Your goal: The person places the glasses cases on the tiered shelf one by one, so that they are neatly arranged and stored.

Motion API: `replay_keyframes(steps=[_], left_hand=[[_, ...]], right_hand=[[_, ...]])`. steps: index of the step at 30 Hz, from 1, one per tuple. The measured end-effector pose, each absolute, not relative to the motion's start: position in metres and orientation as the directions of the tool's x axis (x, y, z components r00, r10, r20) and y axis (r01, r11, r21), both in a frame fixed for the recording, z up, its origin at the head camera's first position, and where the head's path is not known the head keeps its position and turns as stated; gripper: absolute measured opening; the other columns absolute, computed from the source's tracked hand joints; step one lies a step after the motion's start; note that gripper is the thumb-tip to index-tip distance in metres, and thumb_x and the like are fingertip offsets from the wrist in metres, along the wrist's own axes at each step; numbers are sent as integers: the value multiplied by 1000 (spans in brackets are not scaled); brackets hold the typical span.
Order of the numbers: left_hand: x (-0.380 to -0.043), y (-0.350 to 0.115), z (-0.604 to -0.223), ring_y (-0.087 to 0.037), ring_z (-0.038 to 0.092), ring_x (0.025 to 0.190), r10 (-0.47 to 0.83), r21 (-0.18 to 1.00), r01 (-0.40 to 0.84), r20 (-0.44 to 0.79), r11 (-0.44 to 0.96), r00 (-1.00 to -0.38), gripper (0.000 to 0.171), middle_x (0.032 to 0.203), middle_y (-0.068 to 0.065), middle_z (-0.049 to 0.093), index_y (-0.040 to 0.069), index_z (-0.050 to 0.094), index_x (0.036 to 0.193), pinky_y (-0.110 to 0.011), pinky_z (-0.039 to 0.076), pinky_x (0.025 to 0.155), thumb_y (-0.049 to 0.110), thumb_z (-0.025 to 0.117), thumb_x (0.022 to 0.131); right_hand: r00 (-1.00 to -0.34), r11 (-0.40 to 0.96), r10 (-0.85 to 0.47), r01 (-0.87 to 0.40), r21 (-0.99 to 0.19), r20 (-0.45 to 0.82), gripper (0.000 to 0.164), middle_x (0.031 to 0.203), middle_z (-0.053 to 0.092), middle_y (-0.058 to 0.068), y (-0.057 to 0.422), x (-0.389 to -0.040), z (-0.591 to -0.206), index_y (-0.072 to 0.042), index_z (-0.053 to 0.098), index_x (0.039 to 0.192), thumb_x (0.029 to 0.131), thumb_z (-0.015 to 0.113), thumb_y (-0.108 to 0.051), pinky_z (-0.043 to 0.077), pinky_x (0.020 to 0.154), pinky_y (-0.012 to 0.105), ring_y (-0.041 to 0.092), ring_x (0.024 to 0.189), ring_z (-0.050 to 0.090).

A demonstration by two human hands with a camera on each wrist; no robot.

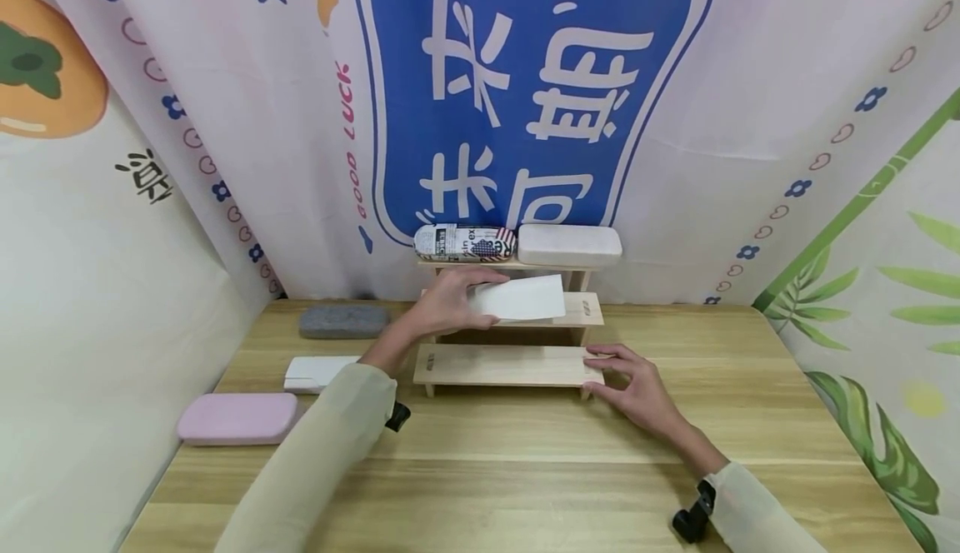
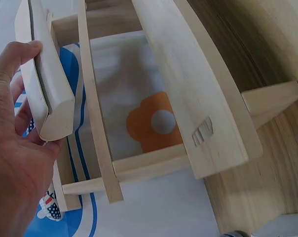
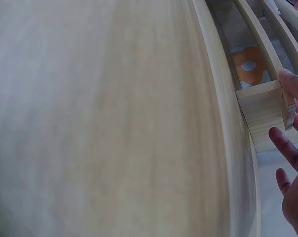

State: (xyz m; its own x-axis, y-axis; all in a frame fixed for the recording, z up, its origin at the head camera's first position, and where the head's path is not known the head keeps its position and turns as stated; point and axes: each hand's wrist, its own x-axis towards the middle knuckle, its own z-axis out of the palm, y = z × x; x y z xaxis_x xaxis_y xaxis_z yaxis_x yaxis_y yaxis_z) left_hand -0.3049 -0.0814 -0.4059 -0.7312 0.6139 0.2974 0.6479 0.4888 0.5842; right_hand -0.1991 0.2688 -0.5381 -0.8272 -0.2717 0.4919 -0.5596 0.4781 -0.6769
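Observation:
My left hand (image 1: 453, 301) grips a white glasses case (image 1: 525, 298) by its left end, over the middle step of a three-step wooden display rack (image 1: 502, 366). In the left wrist view, a seam runs along the white case (image 2: 57, 84), with the thumb on one side and fingers beneath. My right hand (image 1: 637, 391) pinches the right end of the rack's lowest step, thumb at the front edge and fingers on top. On the top step sit a newspaper-print glasses case (image 1: 465, 243) and a rounded white glasses case (image 1: 570, 245), side by side.
Left on the wooden table (image 1: 510, 486) lie a grey felt case (image 1: 345, 321), another white case (image 1: 315, 374) partly behind the left forearm, and a pink case (image 1: 238, 418). A printed curtain (image 1: 720, 120) hangs right behind the rack.

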Motion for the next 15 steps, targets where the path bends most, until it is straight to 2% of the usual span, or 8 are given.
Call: replay_keyframes(steps=[8,15], left_hand=[[-308,-71,-409,-23,67,107,621,586,664,319,465,-716,64,136,-9,72,10,72,137,-29,54,76,18,90,76],[-310,-61,-412,-23,66,106,610,596,647,307,475,-730,64,137,-9,72,11,72,136,-28,54,76,16,91,76]], right_hand=[[-817,472,-279,-574,-669,504,36,132,71,13,269,-200,-539,-4,80,118,83,90,-6,38,113,13,37,124,64],[-816,466,-280,-575,-672,505,36,132,71,15,268,-199,-537,-4,80,118,83,89,-3,40,112,13,38,124,65]])
